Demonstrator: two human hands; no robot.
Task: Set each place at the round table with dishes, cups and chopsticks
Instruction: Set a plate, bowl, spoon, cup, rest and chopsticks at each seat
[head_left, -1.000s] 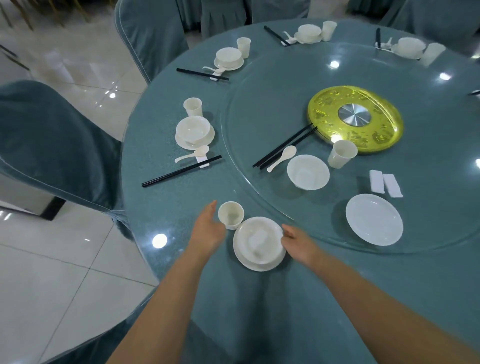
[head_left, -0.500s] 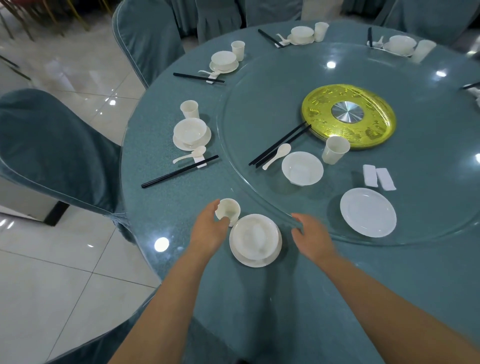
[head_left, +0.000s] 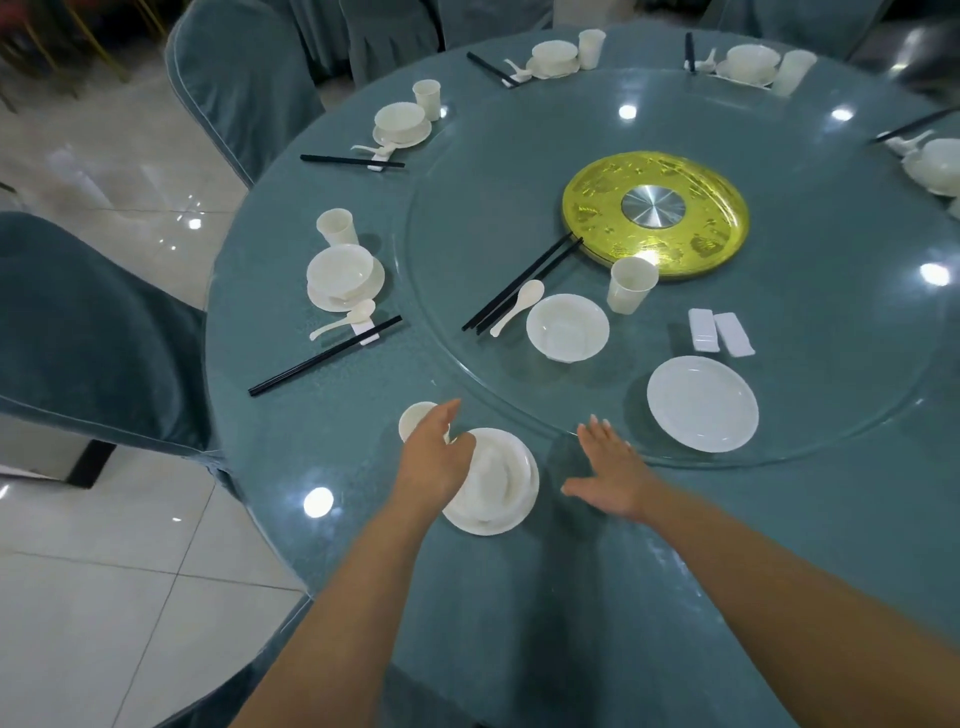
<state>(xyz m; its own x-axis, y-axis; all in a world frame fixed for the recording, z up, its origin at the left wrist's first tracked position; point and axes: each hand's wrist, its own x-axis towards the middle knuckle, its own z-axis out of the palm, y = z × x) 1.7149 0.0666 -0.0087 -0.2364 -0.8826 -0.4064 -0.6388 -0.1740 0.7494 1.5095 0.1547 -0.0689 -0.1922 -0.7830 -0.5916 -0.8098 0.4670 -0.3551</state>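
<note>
The fingers (head_left: 448, 410) of the left hand (head_left: 434, 457) are fairly straight and lie against a small white cup (head_left: 414, 419), reaching over its rim on the near table edge; whether they actually grasp it cannot be told. Just right of that hand, a white bowl (head_left: 496, 470) sits inside a white plate (head_left: 511, 512), touching the left palm's side. Further right, the right hand (head_left: 610, 475) hovers flat with fingers spread and relaxed, holding nothing, apart from the plate. Beyond it, on the glass turntable (head_left: 805, 156), lie black chopsticks (head_left: 522, 283), a white spoon (head_left: 517, 306), an empty bowl on the turntable (head_left: 567, 327), an upright cup by the gold disc (head_left: 631, 285), two white chopstick rests (head_left: 719, 332) and an empty flat plate (head_left: 702, 403), near a gold centre disc (head_left: 654, 213). At far left, a finished place setting (head_left: 343, 275) has bowl on plate, cup, spoon and chopsticks. The round table (head_left: 291, 457) wears a teal cloth; teal-covered chairs (head_left: 88, 332) stand on pale glossy tiles.
</note>
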